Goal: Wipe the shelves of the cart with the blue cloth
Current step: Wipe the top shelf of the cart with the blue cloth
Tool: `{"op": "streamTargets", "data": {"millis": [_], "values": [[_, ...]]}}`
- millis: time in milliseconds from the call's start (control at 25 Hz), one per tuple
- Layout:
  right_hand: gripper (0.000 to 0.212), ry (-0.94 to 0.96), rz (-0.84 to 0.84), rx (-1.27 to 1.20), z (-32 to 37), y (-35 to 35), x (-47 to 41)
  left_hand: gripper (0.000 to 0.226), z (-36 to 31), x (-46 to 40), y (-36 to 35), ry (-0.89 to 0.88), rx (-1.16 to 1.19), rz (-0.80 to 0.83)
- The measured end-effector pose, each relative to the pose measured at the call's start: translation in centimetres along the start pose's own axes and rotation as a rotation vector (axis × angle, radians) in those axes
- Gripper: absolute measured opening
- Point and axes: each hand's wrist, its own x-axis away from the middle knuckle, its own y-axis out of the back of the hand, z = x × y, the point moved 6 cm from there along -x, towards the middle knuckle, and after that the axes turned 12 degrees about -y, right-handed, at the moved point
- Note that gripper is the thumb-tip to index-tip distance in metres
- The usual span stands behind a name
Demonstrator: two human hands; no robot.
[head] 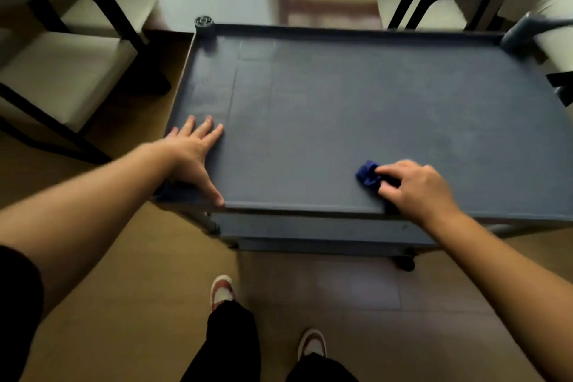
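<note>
The right hand (pixel 415 187) presses a bunched blue cloth (pixel 368 174) onto the cart's top shelf (pixel 341 108). The left hand (pixel 193 152) lies flat on the shelf's near left corner.

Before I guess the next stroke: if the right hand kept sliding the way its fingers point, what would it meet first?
The right hand points left along the top shelf, pushing the blue cloth. The shelf looks bare until the left hand, though depth is unclear.

Cart (pixel 341 96) slate grey-blue; cloth (pixel 367 174) deep blue; floor (pixel 139 288) tan.
</note>
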Motion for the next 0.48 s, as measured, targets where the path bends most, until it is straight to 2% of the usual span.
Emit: {"op": "streamTargets", "data": {"millis": [120, 240, 360, 480], "values": [[0.035, 0.046, -0.067, -0.137, -0.9, 0.7, 0.4, 0.178, -1.4, 1.5, -0.1, 0.038, 0.119, -0.038], [0.035, 0.078, -0.208, -0.417, -0.9, 1.8, 2.9, 0.147, -1.2, 4.8, -2.7, 0.086, 0.250, -0.323], [0.032, 0.147, -0.388, -0.500, -0.8, 1.9, 7.0, 0.095, -2.6, 8.9, -8.5, -0.096, 0.055, -0.694], [0.033, 0.239, -0.434, -0.506, 0.7, -1.1, 11.2, 0.073, -4.8, 10.7, -16.2, -0.304, 0.090, -0.889]]}}
